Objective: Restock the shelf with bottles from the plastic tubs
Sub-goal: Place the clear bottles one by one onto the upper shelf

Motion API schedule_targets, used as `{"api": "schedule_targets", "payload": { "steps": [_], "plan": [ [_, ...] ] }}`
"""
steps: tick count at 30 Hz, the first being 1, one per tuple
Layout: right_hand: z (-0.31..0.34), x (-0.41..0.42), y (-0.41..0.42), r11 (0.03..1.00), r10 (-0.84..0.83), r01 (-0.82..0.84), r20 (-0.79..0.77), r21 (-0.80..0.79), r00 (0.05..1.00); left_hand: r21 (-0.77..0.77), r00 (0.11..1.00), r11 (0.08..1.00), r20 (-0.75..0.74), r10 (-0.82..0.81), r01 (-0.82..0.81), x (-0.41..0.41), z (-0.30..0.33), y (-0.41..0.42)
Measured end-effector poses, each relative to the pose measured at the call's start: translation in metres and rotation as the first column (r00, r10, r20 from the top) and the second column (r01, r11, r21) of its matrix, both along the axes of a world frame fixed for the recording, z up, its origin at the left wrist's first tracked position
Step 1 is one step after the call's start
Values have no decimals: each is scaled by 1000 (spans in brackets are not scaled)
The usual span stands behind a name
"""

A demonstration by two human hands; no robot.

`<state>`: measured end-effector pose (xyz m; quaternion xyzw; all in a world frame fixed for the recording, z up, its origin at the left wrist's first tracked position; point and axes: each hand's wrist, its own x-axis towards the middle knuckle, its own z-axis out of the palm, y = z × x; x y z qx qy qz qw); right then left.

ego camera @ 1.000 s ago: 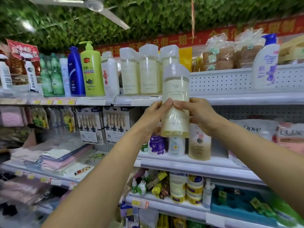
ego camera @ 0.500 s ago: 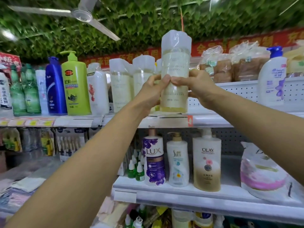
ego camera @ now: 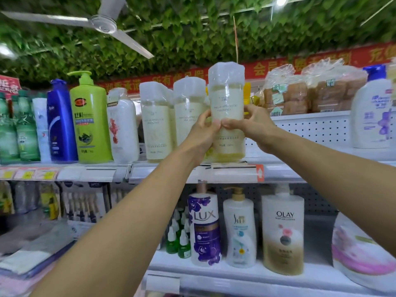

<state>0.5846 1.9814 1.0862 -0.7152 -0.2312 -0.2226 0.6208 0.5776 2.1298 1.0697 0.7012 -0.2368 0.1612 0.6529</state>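
Standing upright at the front edge of the top shelf (ego camera: 300, 159), the pale yellow bottle (ego camera: 227, 99) wears a clear plastic wrap over its cap, and its base seems to sit on the shelf board, though whether it bears its full weight there cannot be told. Both hands hold it at mid-height: the left hand (ego camera: 201, 133) curls round its left side and the right hand (ego camera: 255, 127) round its right side, the two thumbs meeting tip to tip across the label.

Just to its left stand two matching wrapped bottles (ego camera: 157, 123), side by side in the same row, with at least one more partly hidden behind them. Further left come one white bottle with a red print (ego camera: 123, 127), one lime green pump bottle (ego camera: 90, 118) and one blue bottle (ego camera: 61, 123). To the right, well apart, stands one white bottle with a blue cap (ego camera: 372, 110), and bagged bread (ego camera: 285, 93) lies behind.

On the shelf below stand three pump bottles: one purple LUX bottle (ego camera: 205, 228), one white bottle (ego camera: 241, 230) and one OLAY bottle (ego camera: 282, 234).
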Motion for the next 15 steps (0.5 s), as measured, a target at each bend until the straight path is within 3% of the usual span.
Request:
{"api": "schedule_targets", "payload": {
  "steps": [5,15],
  "plan": [
    [2,7,-2,998,38,-39,-32,-39,999,12,999,999,28,-40,40,9,-3,3],
    [-4,30,-2,1000,23,-23,-10,-16,1000,35,999,999,36,26,-27,27,-6,-4]
  ]
}}
